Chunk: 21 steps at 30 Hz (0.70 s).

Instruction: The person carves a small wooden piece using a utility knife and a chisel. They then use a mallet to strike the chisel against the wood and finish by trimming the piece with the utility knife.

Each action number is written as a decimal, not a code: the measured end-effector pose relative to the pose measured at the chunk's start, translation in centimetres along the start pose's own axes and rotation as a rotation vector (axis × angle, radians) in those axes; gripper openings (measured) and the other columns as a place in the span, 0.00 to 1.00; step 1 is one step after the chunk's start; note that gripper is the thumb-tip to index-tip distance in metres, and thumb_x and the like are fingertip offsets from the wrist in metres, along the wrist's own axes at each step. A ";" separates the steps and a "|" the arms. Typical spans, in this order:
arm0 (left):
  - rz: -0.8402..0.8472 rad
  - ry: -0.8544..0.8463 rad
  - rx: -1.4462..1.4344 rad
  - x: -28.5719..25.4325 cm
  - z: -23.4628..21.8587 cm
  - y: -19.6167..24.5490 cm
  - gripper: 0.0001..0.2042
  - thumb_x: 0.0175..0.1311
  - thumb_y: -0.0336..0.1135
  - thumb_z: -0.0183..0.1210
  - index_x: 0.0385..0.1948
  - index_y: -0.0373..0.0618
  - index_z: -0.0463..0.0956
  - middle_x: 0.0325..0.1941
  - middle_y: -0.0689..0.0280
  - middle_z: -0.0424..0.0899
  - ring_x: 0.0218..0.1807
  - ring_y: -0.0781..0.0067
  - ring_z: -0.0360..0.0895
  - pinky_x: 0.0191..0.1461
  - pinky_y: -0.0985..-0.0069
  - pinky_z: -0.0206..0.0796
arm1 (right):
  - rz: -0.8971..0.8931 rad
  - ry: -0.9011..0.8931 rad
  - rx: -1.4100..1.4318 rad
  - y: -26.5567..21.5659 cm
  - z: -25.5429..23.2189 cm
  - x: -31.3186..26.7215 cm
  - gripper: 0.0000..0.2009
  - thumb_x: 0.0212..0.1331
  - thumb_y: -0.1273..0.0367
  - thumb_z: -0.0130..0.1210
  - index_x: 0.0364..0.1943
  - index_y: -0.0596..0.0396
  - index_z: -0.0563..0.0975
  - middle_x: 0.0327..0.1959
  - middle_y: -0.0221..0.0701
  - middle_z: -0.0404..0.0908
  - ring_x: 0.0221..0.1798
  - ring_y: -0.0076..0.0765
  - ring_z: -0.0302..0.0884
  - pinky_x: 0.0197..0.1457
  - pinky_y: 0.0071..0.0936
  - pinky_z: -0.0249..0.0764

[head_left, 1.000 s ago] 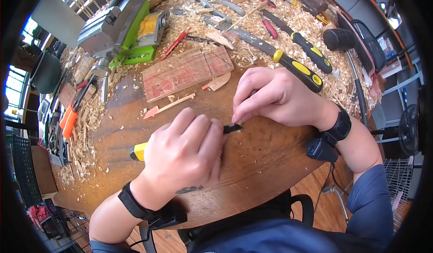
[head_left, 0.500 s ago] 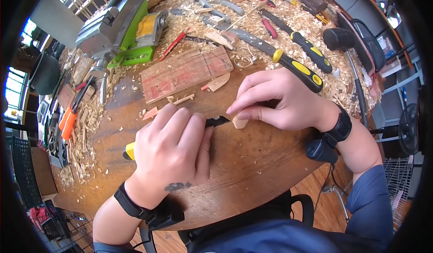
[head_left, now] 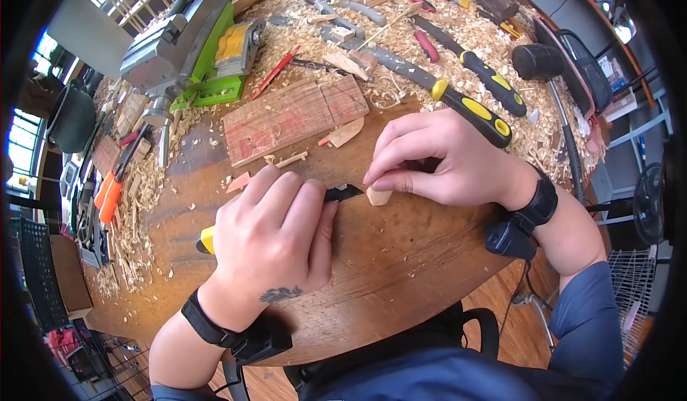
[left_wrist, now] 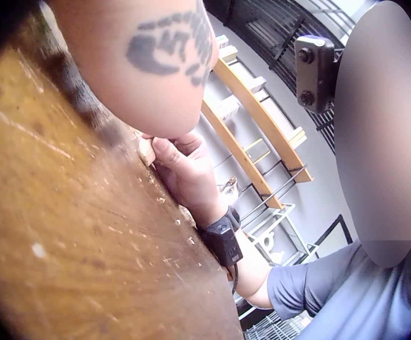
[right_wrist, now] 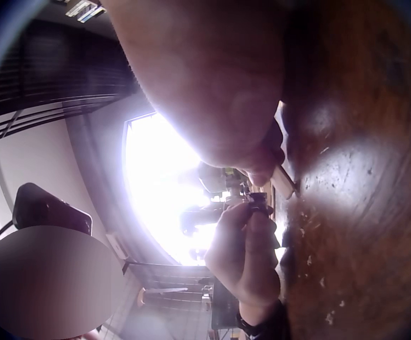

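Observation:
In the head view my left hand [head_left: 266, 233] grips a yellow and black utility knife [head_left: 207, 240], its dark blade [head_left: 346, 192] pointing right, low over the wooden table. Most of the knife's handle is hidden inside the fist. Between thumb and fingers, my right hand [head_left: 436, 159] pinches a small pale piece of wood [head_left: 378, 197], held right by the blade's tip. The right wrist view shows that wood piece [right_wrist: 284, 183] close to the tabletop, with the left hand [right_wrist: 246, 251] near it.
Beyond the hands lie a red-marked board [head_left: 293, 118], a small rounded wood piece [head_left: 346, 133] and thin offcuts. A green and grey vise [head_left: 215, 86] stands at the back left. Shavings surround a rasp with a yellow-black handle [head_left: 476, 115] and a mallet [head_left: 538, 62] at the right.
The left hand has drawn the knife left and slightly up, away from the right fingers. The right hand has tilted, so the wood piece shows more. Little differs over the last half second.

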<state>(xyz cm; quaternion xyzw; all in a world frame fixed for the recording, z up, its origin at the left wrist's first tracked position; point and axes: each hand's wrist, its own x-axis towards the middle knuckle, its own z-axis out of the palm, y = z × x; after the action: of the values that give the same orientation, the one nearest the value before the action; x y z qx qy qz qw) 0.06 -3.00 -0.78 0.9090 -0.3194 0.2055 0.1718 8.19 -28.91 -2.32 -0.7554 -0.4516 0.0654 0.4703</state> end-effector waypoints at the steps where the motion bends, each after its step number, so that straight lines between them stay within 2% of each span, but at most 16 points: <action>1: -0.003 -0.004 0.002 0.0 0.0 0.0 0.08 0.54 0.24 0.68 0.34 0.38 0.80 0.29 0.59 0.79 0.29 0.55 0.75 0.29 0.63 0.68 | 0.000 0.000 0.000 -0.1 -0.1 0.1 0.04 0.64 0.72 0.71 0.39 0.56 0.89 0.37 0.33 0.88 0.37 0.33 0.87 0.39 0.27 0.79; 2: -0.003 -0.004 0.002 0.0 0.1 -0.1 0.08 0.54 0.24 0.68 0.34 0.38 0.80 0.29 0.59 0.79 0.29 0.55 0.75 0.29 0.63 0.68 | 0.036 -0.005 0.039 -0.4 -0.2 0.2 0.04 0.63 0.72 0.72 0.39 0.56 0.89 0.38 0.31 0.88 0.36 0.29 0.86 0.38 0.25 0.77; 4: 0.038 0.056 0.052 0.2 0.4 -0.3 0.05 0.54 0.28 0.67 0.29 0.42 0.79 0.24 0.64 0.71 0.28 0.62 0.75 0.27 0.68 0.67 | 0.073 -0.010 0.077 -0.5 -0.4 0.1 0.04 0.63 0.72 0.72 0.39 0.56 0.89 0.40 0.29 0.88 0.36 0.26 0.85 0.37 0.23 0.76; 6: 0.038 0.057 0.044 0.2 0.4 -0.3 0.05 0.54 0.28 0.67 0.30 0.42 0.80 0.25 0.64 0.72 0.28 0.62 0.75 0.27 0.68 0.67 | 0.043 -0.054 0.040 -0.3 -0.9 0.0 0.06 0.63 0.75 0.72 0.42 0.55 0.89 0.45 0.26 0.88 0.37 0.20 0.81 0.36 0.22 0.74; 7: 0.036 0.057 0.036 0.1 0.3 -0.3 0.05 0.54 0.27 0.67 0.30 0.41 0.80 0.25 0.64 0.72 0.28 0.62 0.75 0.27 0.68 0.67 | 0.044 -0.053 0.039 -0.2 -0.8 0.0 0.06 0.63 0.75 0.72 0.42 0.55 0.89 0.45 0.26 0.88 0.37 0.20 0.81 0.36 0.22 0.74; 8: 0.038 0.058 0.036 0.1 0.2 -0.3 0.05 0.54 0.27 0.67 0.30 0.41 0.80 0.25 0.64 0.72 0.28 0.62 0.75 0.27 0.68 0.67 | 0.030 -0.044 0.065 -0.1 -0.7 -0.1 0.06 0.62 0.75 0.73 0.43 0.55 0.89 0.45 0.27 0.88 0.36 0.21 0.81 0.37 0.22 0.74; 10: 0.004 0.023 -0.006 0.0 -0.1 -0.2 0.08 0.54 0.24 0.68 0.35 0.37 0.81 0.30 0.57 0.81 0.29 0.54 0.76 0.30 0.63 0.69 | 0.017 -0.034 0.091 0.0 -0.6 -0.1 0.07 0.62 0.75 0.73 0.43 0.55 0.89 0.46 0.28 0.88 0.36 0.22 0.81 0.37 0.22 0.75; 13: -0.005 0.012 -0.023 0.0 -0.2 -0.1 0.08 0.53 0.24 0.69 0.34 0.37 0.82 0.30 0.57 0.80 0.29 0.54 0.76 0.30 0.63 0.70 | 0.055 -0.023 0.090 0.1 -0.8 0.0 0.05 0.63 0.72 0.72 0.40 0.54 0.90 0.43 0.27 0.88 0.34 0.23 0.83 0.38 0.23 0.77; 16: 0.014 -0.010 -0.033 0.0 -0.3 0.1 0.09 0.52 0.25 0.69 0.34 0.38 0.82 0.29 0.58 0.79 0.29 0.55 0.76 0.31 0.64 0.69 | 0.006 -0.058 0.040 0.4 -0.8 0.0 0.05 0.64 0.71 0.71 0.41 0.54 0.91 0.43 0.28 0.88 0.34 0.25 0.84 0.40 0.23 0.78; 21: 0.086 -0.033 -0.073 0.0 -0.3 -0.1 0.10 0.50 0.26 0.70 0.34 0.38 0.82 0.27 0.60 0.77 0.29 0.56 0.75 0.31 0.65 0.68 | -0.018 -0.070 0.069 0.6 -0.4 0.0 0.04 0.67 0.70 0.68 0.41 0.54 0.90 0.42 0.31 0.87 0.39 0.34 0.87 0.45 0.29 0.81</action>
<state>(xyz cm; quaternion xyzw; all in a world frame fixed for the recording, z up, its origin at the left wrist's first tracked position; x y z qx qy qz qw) 0.11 -2.80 -0.57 0.8907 -0.3683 0.1860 0.1908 8.78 -29.28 -2.51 -0.7320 -0.4719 0.1032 0.4805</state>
